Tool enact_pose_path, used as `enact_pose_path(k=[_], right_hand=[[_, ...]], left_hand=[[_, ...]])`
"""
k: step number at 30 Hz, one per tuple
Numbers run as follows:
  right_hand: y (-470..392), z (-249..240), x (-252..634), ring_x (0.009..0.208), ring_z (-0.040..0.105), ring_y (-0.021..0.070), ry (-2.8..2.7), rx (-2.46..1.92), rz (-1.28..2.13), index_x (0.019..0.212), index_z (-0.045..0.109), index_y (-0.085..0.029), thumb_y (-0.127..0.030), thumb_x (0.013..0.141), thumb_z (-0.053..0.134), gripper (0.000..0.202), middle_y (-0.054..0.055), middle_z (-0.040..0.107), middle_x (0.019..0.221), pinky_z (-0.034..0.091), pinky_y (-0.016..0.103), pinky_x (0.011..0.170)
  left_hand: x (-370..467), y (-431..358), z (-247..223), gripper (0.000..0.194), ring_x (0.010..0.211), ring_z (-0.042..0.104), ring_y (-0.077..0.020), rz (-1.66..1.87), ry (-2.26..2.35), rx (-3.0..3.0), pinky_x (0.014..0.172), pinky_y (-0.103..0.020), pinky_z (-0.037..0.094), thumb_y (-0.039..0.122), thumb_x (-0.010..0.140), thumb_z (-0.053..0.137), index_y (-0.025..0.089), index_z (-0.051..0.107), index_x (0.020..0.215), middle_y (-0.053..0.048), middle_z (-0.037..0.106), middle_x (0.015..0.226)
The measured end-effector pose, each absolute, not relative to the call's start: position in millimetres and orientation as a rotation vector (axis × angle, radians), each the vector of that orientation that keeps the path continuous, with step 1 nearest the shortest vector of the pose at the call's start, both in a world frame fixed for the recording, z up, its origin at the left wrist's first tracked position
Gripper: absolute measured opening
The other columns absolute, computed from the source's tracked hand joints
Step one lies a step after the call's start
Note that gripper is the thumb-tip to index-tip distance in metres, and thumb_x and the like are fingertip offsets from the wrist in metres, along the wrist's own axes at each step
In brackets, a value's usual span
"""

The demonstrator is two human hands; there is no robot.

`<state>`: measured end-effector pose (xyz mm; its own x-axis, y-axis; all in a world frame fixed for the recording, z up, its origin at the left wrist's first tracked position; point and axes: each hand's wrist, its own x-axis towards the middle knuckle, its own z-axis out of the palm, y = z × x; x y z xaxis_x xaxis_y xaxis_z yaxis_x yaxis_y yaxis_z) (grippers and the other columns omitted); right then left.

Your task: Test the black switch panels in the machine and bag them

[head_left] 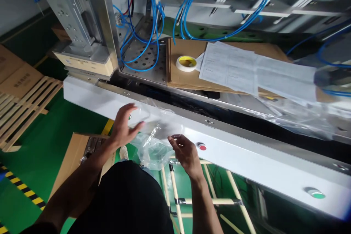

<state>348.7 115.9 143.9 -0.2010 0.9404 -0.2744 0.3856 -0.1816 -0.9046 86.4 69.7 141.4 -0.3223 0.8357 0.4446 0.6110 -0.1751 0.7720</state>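
Observation:
A crumpled clear plastic bag point(153, 150) hangs over the front of a long white panel point(246, 150), between my two hands. My right hand point(186, 153) is closed, thumb and fingers pinched at the right edge of the bag. On the other side, my left hand point(123, 126) is open, its thumb and fingers apart, close to the bag's left edge. A green button point(129, 117) on the panel is partly covered by the left fingers. Just right of my right hand is a red button point(202, 147).
Behind the panel, flat cardboard point(181, 80) carries a tape roll point(186, 63) and paper sheets point(227, 67). Blue tubes point(153, 44) loop above. Below stand an open carton point(68, 157) and a tube frame point(205, 202). A wooden pallet point(24, 109) lies at left.

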Motion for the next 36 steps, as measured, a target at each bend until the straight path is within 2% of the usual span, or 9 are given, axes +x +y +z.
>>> enact_pose_path(k=[2,5,8,12,16,23,27,31,36], right_hand=[[116,146,349,0.044,0.039,0.011,-1.651,-1.522,1.363,0.088,0.071,-0.019,-0.091,0.068,0.073,0.075,-0.003,0.053,0.057,0.032,0.027,0.042],[115,146,353,0.048,0.045,0.0127,-1.756,-1.512,1.287,0.086,0.072,-0.019,-0.092,0.072,0.069,0.074,-0.001,0.057,0.06,0.037,0.027,0.046],[112,148,363,0.052,0.047,0.0136,-1.818,-1.502,1.198,0.087,0.072,-0.019,-0.091,0.076,0.066,0.073,0.0,0.059,0.06,0.04,0.028,0.05],[111,162,379,0.052,0.039,0.0124,-1.894,-1.455,1.232,0.078,0.068,-0.021,-0.086,0.078,0.07,0.065,-0.004,0.046,0.056,0.036,0.027,0.05],[113,177,392,0.052,0.034,0.0123,-1.921,-1.389,1.318,0.075,0.067,-0.022,-0.079,0.078,0.076,0.058,-0.007,0.038,0.055,0.033,0.028,0.048],[116,172,410,0.088,0.075,0.0265,-1.805,-1.328,1.447,0.102,0.078,-0.023,-0.071,0.079,0.082,0.054,0.01,0.077,0.095,0.062,0.036,0.076],[113,165,409,0.09,0.077,0.0266,-1.583,-1.375,1.424,0.105,0.08,-0.022,-0.069,0.079,0.082,0.054,0.011,0.08,0.104,0.065,0.04,0.083],[111,163,400,0.069,0.073,0.022,-1.535,-1.412,1.408,0.104,0.08,-0.02,-0.067,0.081,0.082,0.052,0.01,0.08,0.093,0.063,0.037,0.068],[114,162,394,0.085,0.074,0.0235,-1.501,-1.326,1.235,0.098,0.078,-0.022,-0.059,0.085,0.081,0.039,0.009,0.079,0.093,0.062,0.037,0.08]], left_hand=[[99,109,156,0.069,0.14,0.057,-0.0378,1.351,1.819,1.973,0.122,-0.054,0.042,0.066,0.077,0.085,0.018,0.068,0.124,-0.02,0.067,0.141],[106,146,167,0.046,0.116,0.07,-0.0349,1.106,1.663,2.091,0.117,-0.055,0.043,0.059,0.079,0.085,0.018,0.074,0.097,-0.014,0.079,0.109],[102,151,171,0.035,0.076,0.068,-0.0204,1.022,1.436,1.885,0.08,-0.035,0.056,0.05,0.093,0.07,0.019,0.07,0.076,-0.004,0.072,0.075],[93,137,174,0.038,0.053,0.049,-0.0104,1.071,1.343,1.529,0.051,-0.022,0.039,0.047,0.093,0.069,0.018,0.065,0.068,0.004,0.054,0.057],[86,127,178,0.037,0.048,0.047,-0.0088,1.029,1.357,1.379,0.044,-0.02,0.038,0.047,0.09,0.073,0.018,0.066,0.069,0.004,0.054,0.055],[63,113,175,0.04,0.044,0.046,-0.0067,1.212,1.44,1.199,0.037,-0.016,0.036,0.056,0.089,0.075,0.019,0.065,0.078,0.005,0.056,0.058],[55,103,169,0.038,0.036,0.043,-0.0046,1.297,1.454,1.144,0.035,-0.016,0.033,0.055,0.089,0.077,0.02,0.063,0.082,0.006,0.059,0.057],[52,95,165,0.04,0.034,0.042,-0.0037,1.358,1.51,1.11,0.034,-0.017,0.032,0.056,0.09,0.076,0.02,0.06,0.083,0.006,0.063,0.06],[52,93,163,0.041,0.032,0.042,-0.0034,1.363,1.502,1.04,0.034,-0.017,0.031,0.057,0.091,0.074,0.021,0.057,0.085,0.006,0.065,0.062]])
